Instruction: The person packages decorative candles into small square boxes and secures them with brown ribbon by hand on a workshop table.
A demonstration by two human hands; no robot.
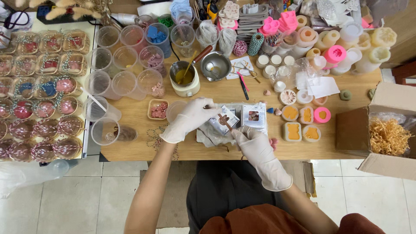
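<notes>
While the person leans over the wooden table (pixel 143 116), both hands work in white disposable gloves at its near edge. The left hand (pixel 190 118) has its fingers curled and pressed around a small clear mould (pixel 225 121) with a brownish fill, tilted up off the table just in front of the body. The right hand (pixel 253 145) pinches a thin brown stick (pixel 225 121) between fingertips and thumb, the stick's far end touching the mould — whether it dips into the fill cannot be told. Beneath the hands lies a crumpled whitish sheet (pixel 208 136), and just beside the held mould sits a second square clear mould (pixel 254 115) flat on the table. To the right stand small round silicone moulds filled with orange wax (pixel 299 123) and one bright pink one (pixel 322 115). Behind the hands a cream-coloured melting pot (pixel 185 80) holds yellow liquid with a stick in it, next to a small steel saucepan (pixel 215 66) with a wooden handle. Clear plastic cups (pixel 125 60), some holding coloured chips, cluster to the left; a little tray of pink chunks (pixel 158 109) sits near the left wrist. Further left, rows of wrapped round items (pixel 41 108) fill a white surface. At the far right an open cardboard box (pixel 381 130) holds straw-like paper shreds — well apart from the hands.
</notes>
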